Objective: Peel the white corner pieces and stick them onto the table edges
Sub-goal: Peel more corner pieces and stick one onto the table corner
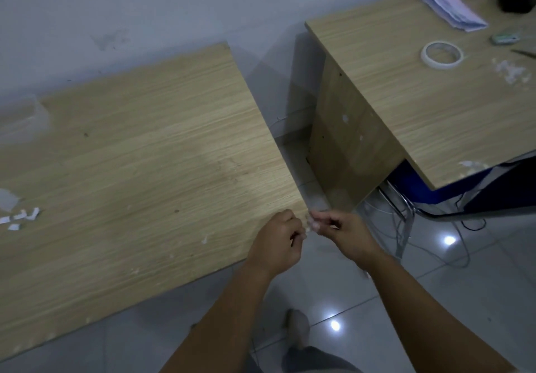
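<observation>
Matt wood-grain table (139, 146), glossy floor tiles (435, 300), white paper scraps (20, 219).

Head cam, looking fwd/down, close over table (130, 146).

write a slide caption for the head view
Both hands pinch a small clear corner piece at the wooden table corner.

A small white corner piece (309, 225) sits pinched between the fingertips of both hands, just off the near right corner of the low wooden table (139, 169). It is blurred and mostly hidden. More white pieces (20, 218) lie scattered at the table's left edge.
</observation>
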